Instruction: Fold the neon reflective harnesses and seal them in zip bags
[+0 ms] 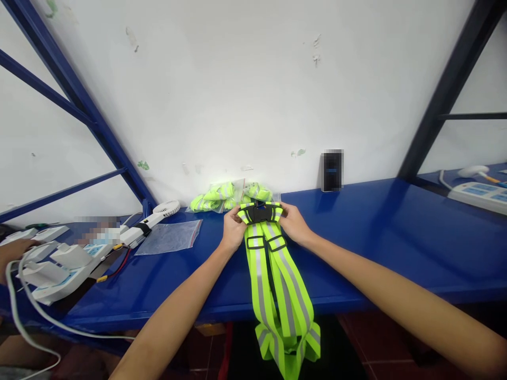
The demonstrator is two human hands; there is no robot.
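Observation:
Between my two hands I see a neon yellow reflective safety vest [259,264] made of elastic straps with grey stripes. My left hand [234,228] pinches the strap on one side of a black buckle [259,213], which looks fastened. On the buckle's other side, my right hand [293,221] grips the strap end. Below the buckle, two straps with black sliders hang down over the table's front edge. Behind my hands, bagged yellow vests [216,196] lie against the wall. An unfilled clear zip bag [170,236] lies flat left of my left hand.
A blue table [368,232] runs along a white wall. At left are a white power strip [75,269] with plugs and cables, a small white fan [164,210], and another person's hand [13,256]. A dark upright box [331,171] stands at the back right. Blue frame posts rise on both sides.

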